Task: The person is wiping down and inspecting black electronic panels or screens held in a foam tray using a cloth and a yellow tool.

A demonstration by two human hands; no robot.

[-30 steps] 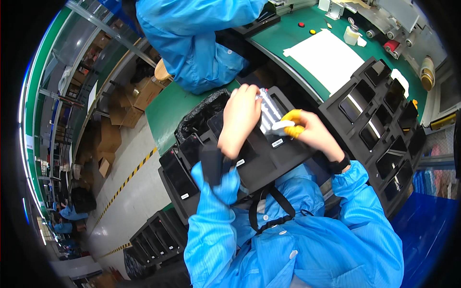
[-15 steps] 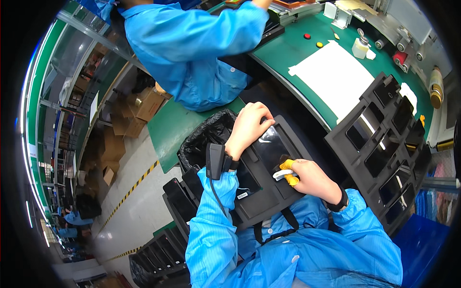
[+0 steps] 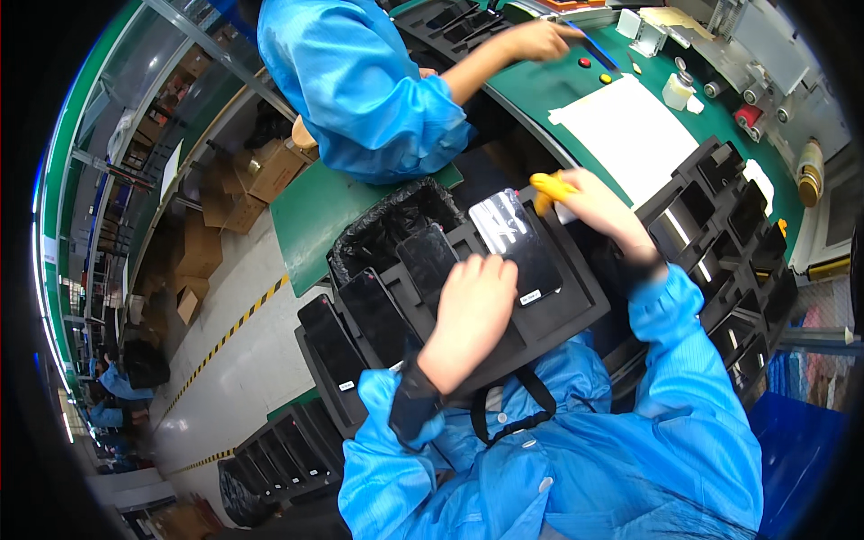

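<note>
The left hand (image 3: 472, 310) is resting open and flat on the black foam tray (image 3: 576, 301) in the person's lap, steadying it. The right hand (image 3: 598, 205) is pinching a yellow tool (image 3: 551, 187) beside the glossy phone panel (image 3: 516, 243) lying in the tray; it looks thin, slippery and fragile, best held by its edges.

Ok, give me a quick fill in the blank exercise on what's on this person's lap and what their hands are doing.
1. The left hand rests flat on the black ____ on the lap.
2. The right hand wears finger cots coloured ____.
3. The phone screen lies in the tray, to the ____ of the left hand.

Missing words: tray; yellow; right
</note>
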